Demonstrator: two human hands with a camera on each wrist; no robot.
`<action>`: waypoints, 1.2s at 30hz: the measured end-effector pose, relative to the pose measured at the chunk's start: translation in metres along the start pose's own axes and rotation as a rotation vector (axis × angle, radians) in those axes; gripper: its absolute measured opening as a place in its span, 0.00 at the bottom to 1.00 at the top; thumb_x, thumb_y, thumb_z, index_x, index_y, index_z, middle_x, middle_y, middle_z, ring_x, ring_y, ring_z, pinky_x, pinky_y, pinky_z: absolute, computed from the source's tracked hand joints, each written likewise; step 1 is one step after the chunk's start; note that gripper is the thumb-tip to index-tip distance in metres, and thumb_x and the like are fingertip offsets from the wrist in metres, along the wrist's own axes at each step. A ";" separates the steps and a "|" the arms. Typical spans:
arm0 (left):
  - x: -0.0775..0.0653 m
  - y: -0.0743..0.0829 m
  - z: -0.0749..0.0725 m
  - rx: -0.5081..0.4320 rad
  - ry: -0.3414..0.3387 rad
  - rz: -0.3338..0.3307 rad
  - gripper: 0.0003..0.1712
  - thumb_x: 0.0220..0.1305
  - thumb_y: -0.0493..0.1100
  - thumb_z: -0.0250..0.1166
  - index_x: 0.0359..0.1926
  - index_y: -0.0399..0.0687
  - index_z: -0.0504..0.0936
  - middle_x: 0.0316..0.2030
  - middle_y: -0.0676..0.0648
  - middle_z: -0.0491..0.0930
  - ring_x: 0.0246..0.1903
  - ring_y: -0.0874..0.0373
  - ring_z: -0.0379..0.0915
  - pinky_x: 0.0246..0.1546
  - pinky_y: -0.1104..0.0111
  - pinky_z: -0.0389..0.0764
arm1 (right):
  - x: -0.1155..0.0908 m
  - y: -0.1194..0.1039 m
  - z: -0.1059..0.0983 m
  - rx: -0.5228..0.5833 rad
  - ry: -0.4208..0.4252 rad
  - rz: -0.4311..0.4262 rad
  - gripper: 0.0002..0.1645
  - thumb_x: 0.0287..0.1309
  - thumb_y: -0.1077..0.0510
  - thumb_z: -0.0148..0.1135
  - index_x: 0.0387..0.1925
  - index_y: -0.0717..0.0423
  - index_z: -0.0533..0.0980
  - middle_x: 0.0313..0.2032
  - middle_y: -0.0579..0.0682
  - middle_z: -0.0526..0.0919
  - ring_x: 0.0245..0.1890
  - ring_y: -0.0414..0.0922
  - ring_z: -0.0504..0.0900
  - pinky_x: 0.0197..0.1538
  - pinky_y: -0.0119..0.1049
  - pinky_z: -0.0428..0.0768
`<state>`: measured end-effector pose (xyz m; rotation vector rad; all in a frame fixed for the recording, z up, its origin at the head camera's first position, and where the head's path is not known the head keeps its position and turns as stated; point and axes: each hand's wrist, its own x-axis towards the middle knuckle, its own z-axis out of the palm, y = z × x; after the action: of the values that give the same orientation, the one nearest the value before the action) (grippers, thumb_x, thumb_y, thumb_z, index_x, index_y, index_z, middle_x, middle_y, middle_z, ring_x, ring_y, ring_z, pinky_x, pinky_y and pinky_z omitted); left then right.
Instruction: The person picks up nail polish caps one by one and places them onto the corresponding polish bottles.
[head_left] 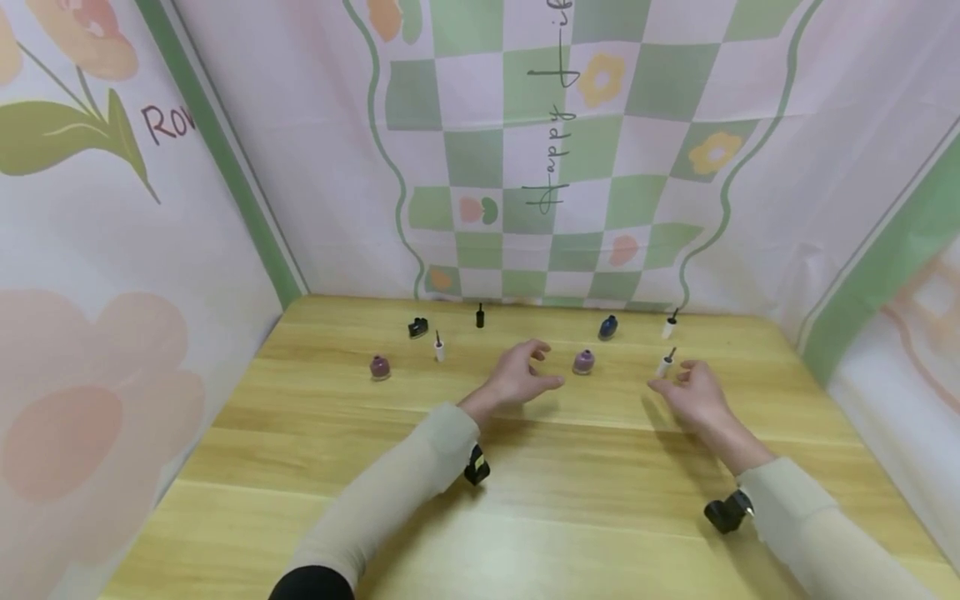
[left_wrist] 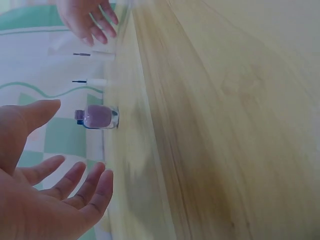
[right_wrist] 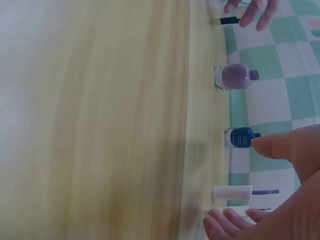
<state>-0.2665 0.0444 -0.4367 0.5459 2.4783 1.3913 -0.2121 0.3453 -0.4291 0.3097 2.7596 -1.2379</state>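
My left hand (head_left: pixel 550 367) hovers open over the wooden table (head_left: pixel 525 517), its fingers loosely spread just left of a purple nail polish bottle (head_left: pixel 583 362) without touching it. The left wrist view shows that bottle (left_wrist: pixel 97 116) beyond the open palm (left_wrist: pixel 75 142). To the right, my right hand (head_left: pixel 670 377) is open too, holding nothing, with its fingertips close to a white brush cap (head_left: pixel 665 362) standing on the table. In the right wrist view this cap (right_wrist: pixel 232 192) stands between thumb and fingers of the right hand (right_wrist: pixel 235 175), with a blue bottle (right_wrist: pixel 241 137) beside it.
Further back stand a blue bottle (head_left: pixel 607 327), a second white brush cap (head_left: pixel 669 325), a black cap (head_left: pixel 480 316), a black bottle (head_left: pixel 417 327), another white brush cap (head_left: pixel 438 348) and another purple bottle (head_left: pixel 379 367). Printed cloth walls enclose the table on three sides.
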 end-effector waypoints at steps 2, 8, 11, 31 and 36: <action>0.000 0.001 0.003 -0.012 -0.004 -0.011 0.38 0.65 0.50 0.73 0.71 0.46 0.70 0.65 0.42 0.74 0.55 0.49 0.77 0.49 0.65 0.83 | 0.002 0.001 -0.001 0.016 -0.015 0.019 0.54 0.73 0.48 0.57 0.74 0.79 0.38 0.68 0.84 0.53 0.68 0.77 0.58 0.70 0.68 0.63; 0.000 0.005 0.008 -0.033 -0.030 -0.025 0.39 0.65 0.51 0.73 0.72 0.45 0.69 0.65 0.42 0.73 0.57 0.48 0.76 0.52 0.62 0.83 | 0.008 0.001 -0.003 0.068 -0.053 0.064 0.55 0.73 0.47 0.58 0.76 0.76 0.36 0.71 0.83 0.49 0.71 0.76 0.55 0.72 0.66 0.61; 0.000 0.006 0.009 -0.042 -0.042 -0.029 0.39 0.65 0.51 0.72 0.72 0.45 0.68 0.65 0.41 0.73 0.58 0.47 0.76 0.53 0.61 0.84 | 0.011 -0.001 -0.004 0.096 -0.062 0.075 0.55 0.73 0.49 0.58 0.76 0.77 0.37 0.71 0.82 0.49 0.71 0.76 0.55 0.72 0.65 0.61; 0.009 0.010 0.022 -0.056 -0.079 -0.078 0.42 0.64 0.53 0.73 0.73 0.45 0.66 0.67 0.42 0.72 0.59 0.47 0.75 0.58 0.59 0.81 | 0.023 0.002 -0.011 0.140 -0.130 0.071 0.54 0.72 0.50 0.59 0.75 0.77 0.38 0.72 0.80 0.52 0.71 0.73 0.58 0.73 0.62 0.62; 0.011 0.010 0.025 -0.063 -0.079 -0.087 0.43 0.63 0.52 0.74 0.73 0.43 0.66 0.66 0.41 0.72 0.59 0.47 0.75 0.58 0.58 0.80 | 0.023 0.002 -0.012 0.149 -0.136 0.077 0.53 0.72 0.50 0.59 0.75 0.77 0.40 0.73 0.78 0.53 0.71 0.71 0.61 0.72 0.60 0.65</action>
<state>-0.2645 0.0728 -0.4408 0.4643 2.3585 1.3823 -0.2339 0.3583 -0.4265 0.3276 2.5235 -1.3929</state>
